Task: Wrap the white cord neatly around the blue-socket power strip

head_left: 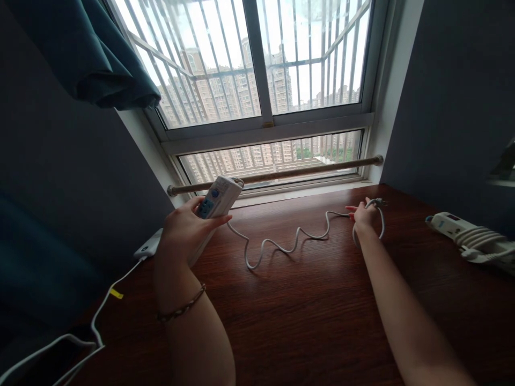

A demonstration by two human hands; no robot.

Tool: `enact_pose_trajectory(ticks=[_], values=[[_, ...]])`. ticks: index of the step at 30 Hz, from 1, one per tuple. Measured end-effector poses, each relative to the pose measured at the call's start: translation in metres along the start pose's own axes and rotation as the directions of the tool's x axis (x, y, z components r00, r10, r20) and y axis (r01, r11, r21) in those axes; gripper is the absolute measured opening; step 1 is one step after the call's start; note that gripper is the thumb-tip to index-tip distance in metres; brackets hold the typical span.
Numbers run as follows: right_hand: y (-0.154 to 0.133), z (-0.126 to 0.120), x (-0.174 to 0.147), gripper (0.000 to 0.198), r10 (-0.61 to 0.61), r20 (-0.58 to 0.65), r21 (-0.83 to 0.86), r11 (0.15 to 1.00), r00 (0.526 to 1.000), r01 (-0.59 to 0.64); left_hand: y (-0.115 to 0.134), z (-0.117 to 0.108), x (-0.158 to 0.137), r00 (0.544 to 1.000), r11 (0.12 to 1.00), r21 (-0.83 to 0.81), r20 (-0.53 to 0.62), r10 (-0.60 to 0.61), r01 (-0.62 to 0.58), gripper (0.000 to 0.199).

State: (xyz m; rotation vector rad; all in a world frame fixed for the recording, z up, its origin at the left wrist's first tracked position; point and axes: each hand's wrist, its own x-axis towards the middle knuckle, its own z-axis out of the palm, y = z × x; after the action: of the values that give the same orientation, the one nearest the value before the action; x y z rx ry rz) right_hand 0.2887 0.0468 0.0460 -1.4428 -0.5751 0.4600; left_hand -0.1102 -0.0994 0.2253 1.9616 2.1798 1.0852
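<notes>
Brown tabletop (289, 300); left grip (181, 228) holding power strip (220, 199), right grip (365, 215) cord (263, 245).

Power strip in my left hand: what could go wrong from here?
The power strip is held tilted by your left hand alone, so it might slip. The slack cord, bent in waves over the wooden surface and looped at your right hand, could tangle or kink.

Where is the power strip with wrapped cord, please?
The power strip lies on the tabletop at the head view's right edge, right of the right hand.
</notes>
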Motion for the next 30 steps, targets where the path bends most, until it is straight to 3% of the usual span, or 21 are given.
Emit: enact_pose_trajectory(ticks=[5, 9, 21, 24, 27, 30], values=[[0.018, -0.005, 0.005, 0.056, 0.002, -0.211, 0.028, 1.000, 0.977, 0.004, 0.001, 0.001, 0.000, 1.000, 1.000, 0.018, 0.002, 0.016, -0.016, 0.063], [0.031, -0.012, 0.010, 0.060, 0.040, -0.293, 0.045, 0.999, 0.955, -0.028, 0.003, 0.000, 0.000, 0.999, 0.999, 0.025, 0.009, 0.031, -0.031, 0.061], [0.050, -0.013, 0.011, 0.079, 0.080, -0.207, 0.072, 0.995, 0.975, -0.066, 0.007, 0.000, -0.004, 0.989, 0.993, 0.063, 0.118, 0.087, -0.095, 0.059], [0.047, -0.014, 0.008, 0.072, 0.091, -0.173, 0.059, 0.995, 0.981, -0.082, 0.006, 0.003, -0.004, 0.946, 0.985, 0.045, 0.288, 0.146, -0.166, 0.057], [0.037, -0.017, 0.006, 0.060, 0.124, -0.164, 0.009, 0.992, 0.979, -0.124, 0.003, 0.008, -0.004, 0.852, 0.975, -0.013, 0.483, 0.202, -0.224, 0.055], [0.019, -0.023, 0.003, 0.049, 0.138, -0.146, -0.057, 0.987, 0.980, -0.148, 0.001, 0.015, -0.004, 0.788, 0.960, -0.074, 0.555, 0.266, -0.272, 0.053]])
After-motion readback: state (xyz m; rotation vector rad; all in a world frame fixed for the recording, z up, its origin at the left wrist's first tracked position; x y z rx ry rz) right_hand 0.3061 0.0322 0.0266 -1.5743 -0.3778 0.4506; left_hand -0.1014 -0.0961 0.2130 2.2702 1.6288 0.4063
